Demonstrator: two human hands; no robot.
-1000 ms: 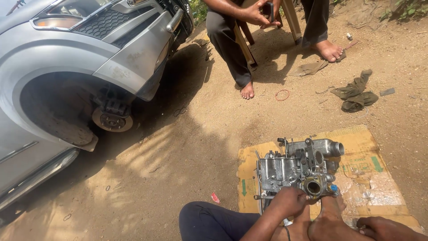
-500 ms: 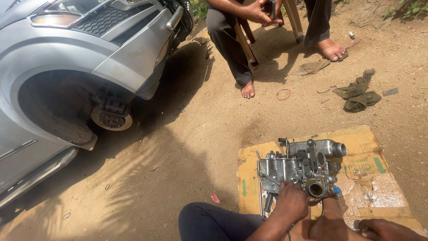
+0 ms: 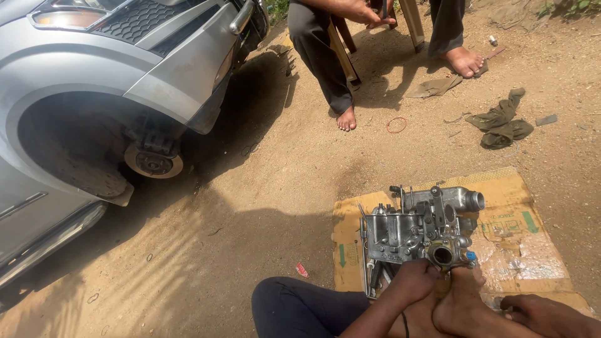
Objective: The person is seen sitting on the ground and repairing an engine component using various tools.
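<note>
Metal engine part (image 3: 419, 228) stands at the cardboard sheet's (image 3: 532, 250) near edge. Left hand (image 3: 410, 281) grips its lower left side; right hand (image 3: 532, 310) rests nearby, grip unclear. Likely heavy, rigid, sharp-edged, oily: hold the solid body, not the pipes.

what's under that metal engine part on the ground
A flattened cardboard sheet lies under the metal engine part, spread on the dirt. The left hand steadies the part's near edge, next to a bare foot. The cardboard directly beneath is hidden.
</note>
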